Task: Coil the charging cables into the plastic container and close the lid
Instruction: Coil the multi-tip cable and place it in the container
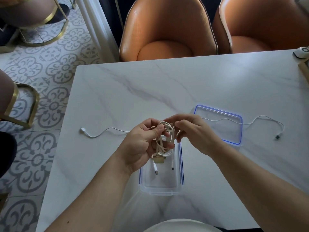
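A cream-white cable coil (163, 141) hangs above the clear plastic container (160, 188), with my left hand (142, 144) shut on it. Its plug ends dangle down into the container's mouth. My right hand (192, 131) pinches the top of the same coil with fingertips. A second white cable (103, 132) lies stretched flat on the table, running from the left behind my hands, across the lid, to a plug at the right. The clear lid with a blue seal (234, 141) lies flat to the right of my hands.
The white marble table (150, 84) ends on the left over patterned floor tiles. Two orange chairs (167, 30) stand at the far edge. A small round device (301, 53) and a wooden frame corner (303, 69) sit at the far right.
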